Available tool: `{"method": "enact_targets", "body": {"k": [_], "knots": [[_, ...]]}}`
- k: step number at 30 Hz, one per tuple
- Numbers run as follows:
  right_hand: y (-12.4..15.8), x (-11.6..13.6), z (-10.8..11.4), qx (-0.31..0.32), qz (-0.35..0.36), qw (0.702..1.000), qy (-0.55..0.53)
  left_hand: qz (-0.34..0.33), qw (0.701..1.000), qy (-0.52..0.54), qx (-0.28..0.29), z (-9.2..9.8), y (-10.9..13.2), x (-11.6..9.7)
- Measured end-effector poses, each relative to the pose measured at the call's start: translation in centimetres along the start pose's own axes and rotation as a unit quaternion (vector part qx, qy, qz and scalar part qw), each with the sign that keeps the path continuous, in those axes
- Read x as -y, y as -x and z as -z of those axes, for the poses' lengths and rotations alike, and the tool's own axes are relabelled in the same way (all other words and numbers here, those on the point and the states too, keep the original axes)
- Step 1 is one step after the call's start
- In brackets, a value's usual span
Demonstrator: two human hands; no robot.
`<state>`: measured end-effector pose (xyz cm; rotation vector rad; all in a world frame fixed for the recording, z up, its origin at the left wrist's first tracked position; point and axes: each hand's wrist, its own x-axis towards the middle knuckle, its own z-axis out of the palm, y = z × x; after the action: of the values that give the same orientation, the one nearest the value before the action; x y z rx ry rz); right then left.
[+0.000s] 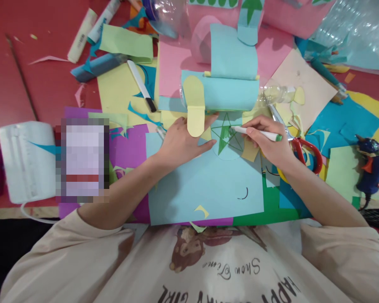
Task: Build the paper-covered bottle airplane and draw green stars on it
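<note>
My right hand [268, 139] grips a white marker with a green end [262, 133], its tip on a star [225, 136] drawn in green on light blue paper [205, 185]. Part of the star is coloured in, and a faint circle runs round it. My left hand [185, 143] lies on the paper just left of the star, thumb and fingers spread. A yellow paper strip with rounded ends [196, 120] hides some of its fingers. That strip hangs from a roll wrapped in light blue paper [229, 92] just beyond both hands.
Red-handled scissors [318, 158] lie right of my right hand. A dark blue glue gun [371, 166] is at the far right. At left are a white cased device [30, 162] and a black-capped marker [142, 86]. Paper scraps cover the red table [6, 84].
</note>
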<state>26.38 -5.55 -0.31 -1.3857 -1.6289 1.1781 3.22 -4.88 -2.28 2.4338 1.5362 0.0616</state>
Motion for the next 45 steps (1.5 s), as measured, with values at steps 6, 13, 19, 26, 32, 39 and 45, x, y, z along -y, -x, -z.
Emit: {"method": "enact_targets", "body": {"k": [6,13,19,26,32,39,45], "knots": [[-0.02,0.0,0.05,0.006,0.011,1.0,-0.004,-0.001,1.0,-0.003,-0.005,-0.03,0.01,0.02],[-0.06,0.1,-0.06,0.004,0.003,1.0,0.003,-0.008,1.0,-0.015,-0.011,-0.09,0.0,0.0],[-0.03,0.05,-0.09,-0.003,0.006,1.0,-0.007,-0.008,1.0,-0.011,-0.005,0.0,-0.03,-0.03],[-0.02,0.16,-0.06,-0.003,0.0,1.0,0.001,-0.005,1.0,-0.002,-0.005,0.02,-0.02,0.03],[0.0,0.09,-0.07,-0.001,-0.007,1.0,0.002,-0.006,1.0,-0.004,0.001,-0.04,-0.03,0.02],[-0.06,-0.03,-0.08,-0.006,-0.007,1.0,0.008,-0.004,1.0,0.003,-0.001,-0.07,-0.01,0.13],[0.0,0.15,-0.06,-0.004,0.004,1.0,-0.007,-0.005,1.0,0.002,0.001,0.01,-0.05,0.01]]}}
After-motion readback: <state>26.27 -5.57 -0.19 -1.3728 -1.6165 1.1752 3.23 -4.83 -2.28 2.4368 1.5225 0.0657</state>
